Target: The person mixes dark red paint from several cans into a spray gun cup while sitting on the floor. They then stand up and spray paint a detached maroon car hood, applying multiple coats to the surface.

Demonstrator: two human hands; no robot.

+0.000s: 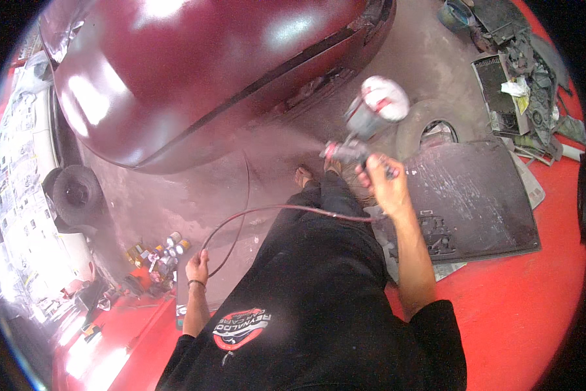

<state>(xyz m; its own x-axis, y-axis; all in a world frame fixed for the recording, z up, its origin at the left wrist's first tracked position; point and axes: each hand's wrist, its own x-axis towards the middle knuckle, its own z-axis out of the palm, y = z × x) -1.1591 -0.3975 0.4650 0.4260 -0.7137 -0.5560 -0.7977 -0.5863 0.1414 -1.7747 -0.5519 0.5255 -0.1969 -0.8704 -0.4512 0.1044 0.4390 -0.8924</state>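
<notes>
My right hand is wrapped round the grip of a paint spray gun, its nozzle pointing left. A cup with a white and red lid sits on top of the gun, a little blurred. Pale mist fans from the nozzle toward the lower edge of a dark red car body. From the gun's handle a thin dark red air hose curves left. My left hand is closed on that hose, well away from the car, and the hose loops back up past it.
A paper-covered white vehicle stands at the left, beside a dark tyre. Several small cans cluster on the floor near it. To my right lies a dark flat panel, with a heap of parts beyond.
</notes>
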